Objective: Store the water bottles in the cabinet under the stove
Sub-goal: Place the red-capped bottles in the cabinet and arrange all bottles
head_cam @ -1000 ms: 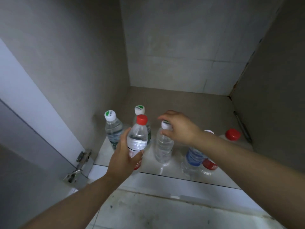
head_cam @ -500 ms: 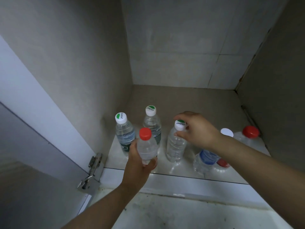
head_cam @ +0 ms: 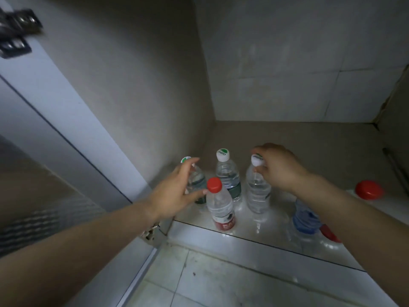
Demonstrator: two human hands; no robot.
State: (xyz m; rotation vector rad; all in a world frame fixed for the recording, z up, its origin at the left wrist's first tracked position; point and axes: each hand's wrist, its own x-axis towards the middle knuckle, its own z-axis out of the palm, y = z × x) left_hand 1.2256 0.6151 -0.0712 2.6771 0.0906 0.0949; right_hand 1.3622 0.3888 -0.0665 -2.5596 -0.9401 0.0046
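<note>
A: Fingers spread wide on the left hand, low and left of centre; half a second ago it was wrapped round the red-capped bottle, and now it grips nothing, thumb tip just beside the red cap.

B: And that bottle?

A: Upright on the cabinet floor near the front edge, at lower centre. A second ago it was up in that hand.

B: What is behind the hand?

A: The leftmost green-and-white-capped bottle, partly hidden by the fingers. I cannot tell whether they touch it. To its right stands a second green-and-white-capped bottle, just behind the red-capped one.

B: The other hand?

A: The right hand, right of centre, is pinched shut on the cap of a third clear bottle, as in both earlier frames.

B: Further right?

A: A blue-labelled bottle under the right forearm, and a red lid on a pale container at the right edge. The door hinge now shows blurred at upper left; earlier only the lower hinge showed.
</note>
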